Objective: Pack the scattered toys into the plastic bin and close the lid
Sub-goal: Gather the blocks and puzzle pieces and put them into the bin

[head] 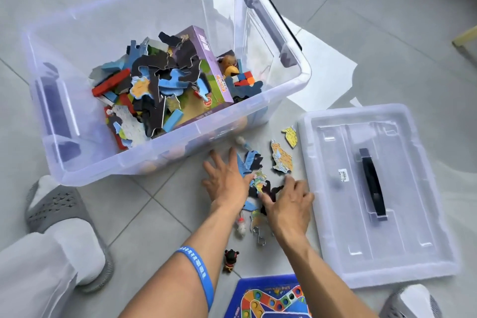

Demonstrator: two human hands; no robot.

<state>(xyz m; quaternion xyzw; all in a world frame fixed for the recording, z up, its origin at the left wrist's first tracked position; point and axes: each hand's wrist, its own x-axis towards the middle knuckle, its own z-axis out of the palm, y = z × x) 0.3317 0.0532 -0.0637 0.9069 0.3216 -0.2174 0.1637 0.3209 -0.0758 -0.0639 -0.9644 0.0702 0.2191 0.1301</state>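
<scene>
A clear plastic bin (304, 77) stands open on the tiled floor, holding map puzzle pieces, coloured blocks and a purple box (206, 59). Its clear lid (402, 253) with a black handle lies flat to the right. Between them is a small heap of puzzle pieces (281, 160). My left hand (224, 178) lies flat with straight fingers on the heap's left side. My right hand (289, 201) has its fingers curled onto the dark pieces at the heap's near side. A small black figure (229, 261), metal hooks (258, 235) and a small white toy (240, 226) lie below the hands.
A blue game board (268, 297) lies at the bottom edge. My grey slippers (62, 217) are at the left and bottom right. White paper (322, 72) lies behind the bin's right side. A wooden furniture leg (464, 39) is at the far right.
</scene>
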